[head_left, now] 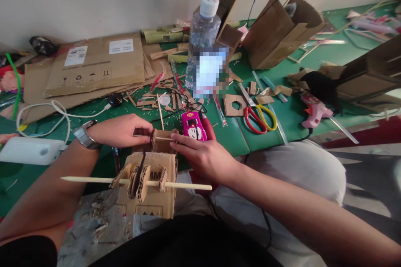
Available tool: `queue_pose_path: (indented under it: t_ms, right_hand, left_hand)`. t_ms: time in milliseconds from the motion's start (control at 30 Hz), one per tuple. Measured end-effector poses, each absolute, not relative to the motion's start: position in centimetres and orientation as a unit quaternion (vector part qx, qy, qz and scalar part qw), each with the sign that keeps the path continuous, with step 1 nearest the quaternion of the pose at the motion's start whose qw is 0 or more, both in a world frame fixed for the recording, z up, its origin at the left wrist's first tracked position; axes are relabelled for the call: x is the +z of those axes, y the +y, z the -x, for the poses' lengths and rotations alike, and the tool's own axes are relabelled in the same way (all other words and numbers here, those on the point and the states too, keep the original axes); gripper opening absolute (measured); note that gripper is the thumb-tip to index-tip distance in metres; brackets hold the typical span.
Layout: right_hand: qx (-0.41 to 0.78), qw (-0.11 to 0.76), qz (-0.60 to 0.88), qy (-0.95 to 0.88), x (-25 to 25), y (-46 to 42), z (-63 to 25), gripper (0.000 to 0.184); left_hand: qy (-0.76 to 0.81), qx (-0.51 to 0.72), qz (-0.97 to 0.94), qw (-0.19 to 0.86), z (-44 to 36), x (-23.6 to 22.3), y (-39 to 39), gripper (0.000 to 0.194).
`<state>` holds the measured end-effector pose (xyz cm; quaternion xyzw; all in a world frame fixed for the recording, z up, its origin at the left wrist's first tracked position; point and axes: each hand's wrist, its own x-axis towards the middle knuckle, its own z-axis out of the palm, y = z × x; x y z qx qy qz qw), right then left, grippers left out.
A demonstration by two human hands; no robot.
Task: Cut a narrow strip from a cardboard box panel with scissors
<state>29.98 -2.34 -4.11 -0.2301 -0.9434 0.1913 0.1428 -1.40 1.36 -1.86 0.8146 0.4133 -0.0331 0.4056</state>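
Left hand [139, 130] seemingly pinching; right hand [208, 156] palm-down, fingers [187, 142] extended.

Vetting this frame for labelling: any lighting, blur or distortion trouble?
Head view: pixelated patch overlaps the water bottle; black clothing nearly detail-free; striped light and shadow on the floor; top-right corner darkened; forearms look stretched towards the edges, probably wide-angle lens; left hand and right hand slightly soft but readable.
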Motion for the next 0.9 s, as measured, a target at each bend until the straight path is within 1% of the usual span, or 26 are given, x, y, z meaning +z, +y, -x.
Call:
queue_pose_path:
  t_ms: [67, 133, 267, 400, 533, 633, 800, 900]
  right_hand:
    - [0.187, 0.143, 0.221, -0.946, -4.2, -2.3, -30.1, 0.048]
    - [0.184, 0.143, 0.215, -0.948, -4.3, -2.3, -30.1, 0.048]
    - [0.188, 0.144, 0.218, -0.947, -4.2, -2.4, -30.1, 0.044]
    - [0.2, 0.141, 0.225, -0.943, -3.9, -2.5, -29.9, 0.04]
    - [0.198, 0.136, 0.226, -0.944, -3.7, -2.5, -29.7, 0.039]
    - [0.184, 0.138, 0.222, -0.947, -3.8, -2.6, -29.8, 0.04]
    - [0.164, 0.144, 0.245, -0.945, -4.1, -2.8, -29.7, 0.037]
    - [0.155, 0.146, 0.255, -0.943, -4.4, -2.9, -29.3, 0.036]
  left_hand:
    - [0.422, -0.027, -0.808, 0.411, 1.6, -1.9, 1.4, 0.024]
    - [0.449, 0.004, -0.797, 0.403, 1.5, -2.0, 1.4, 0.017]
    - [0.452, 0.083, -0.807, 0.37, 1.2, -2.1, 1.2, 0.02]
    - [0.418, 0.122, -0.842, 0.318, 1.2, -2.3, 1.3, 0.021]
    - [0.45, 0.152, -0.837, 0.273, 1.2, -2.5, 1.3, 0.023]
    - [0.475, 0.189, -0.813, 0.279, 1.2, -2.6, 1.2, 0.02]
    - [0.517, 0.313, -0.742, 0.29, 1.1, -3.0, 0.9, 0.019]
    - [0.512, 0.37, -0.714, 0.302, 1.3, -3.1, 1.1, 0.019]
